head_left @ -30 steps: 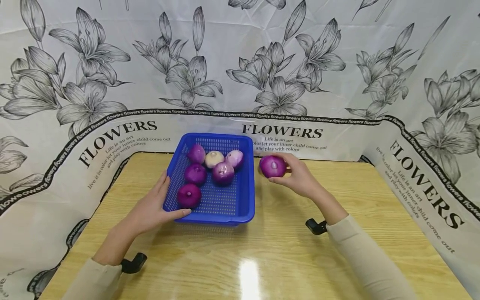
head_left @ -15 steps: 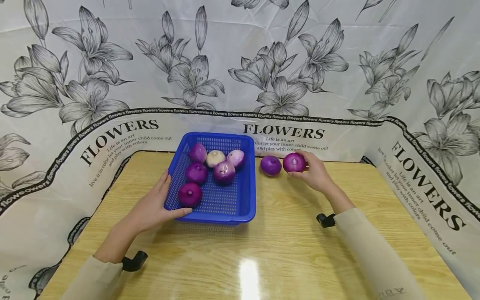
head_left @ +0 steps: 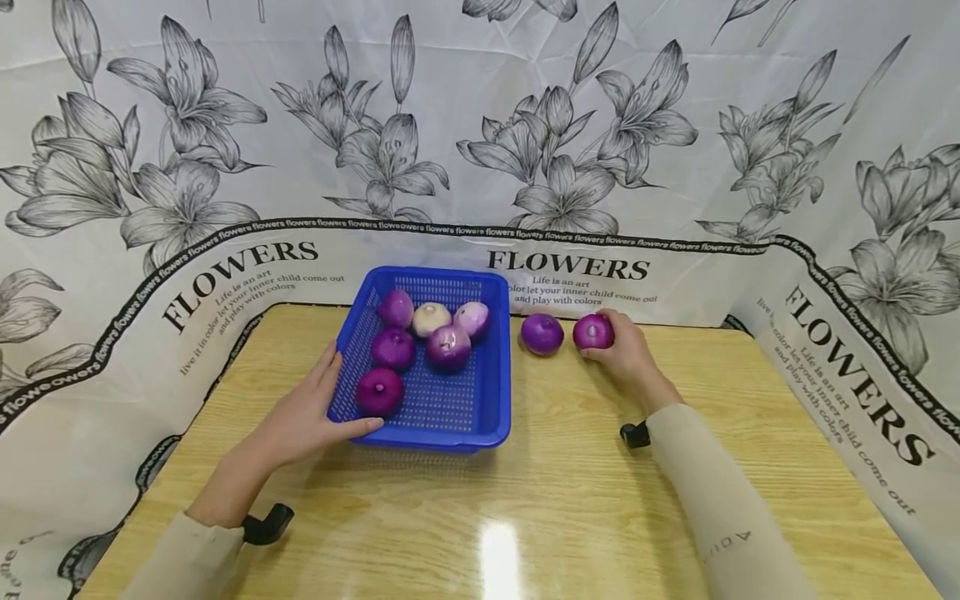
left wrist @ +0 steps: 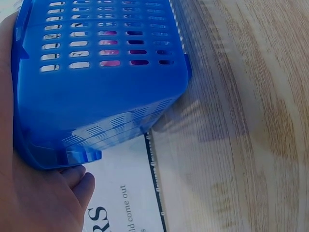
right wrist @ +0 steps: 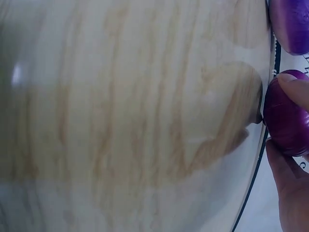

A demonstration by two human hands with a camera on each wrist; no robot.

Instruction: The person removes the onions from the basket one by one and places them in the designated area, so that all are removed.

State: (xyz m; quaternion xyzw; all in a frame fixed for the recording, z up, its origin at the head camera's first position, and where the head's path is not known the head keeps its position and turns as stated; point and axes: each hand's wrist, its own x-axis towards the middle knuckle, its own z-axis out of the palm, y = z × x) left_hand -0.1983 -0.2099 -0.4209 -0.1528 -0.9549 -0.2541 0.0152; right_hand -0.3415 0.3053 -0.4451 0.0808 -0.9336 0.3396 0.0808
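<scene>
My right hand grips a peeled red onion between thumb and fingers, at the table's back edge. Just left of it another purple onion lies on the table; part of that onion also shows at the top of the right wrist view. With my left hand I hold the near left corner of a blue plastic basket, thumb over the front rim. Its fingers reach below the rim in the left wrist view. Inside the basket are several onions, mostly purple, including a dark one and a whitish one.
The wooden table carries the basket left of centre. Behind it hangs a white cloth printed with flowers and lettering, which also closes in both sides. A black wrist mount sits at my left wrist.
My right hand has moved right with its onion, then drawn slightly lower at the table's back. The second onion, earlier hidden behind it, now shows. My left hand and the basket stay in place.
</scene>
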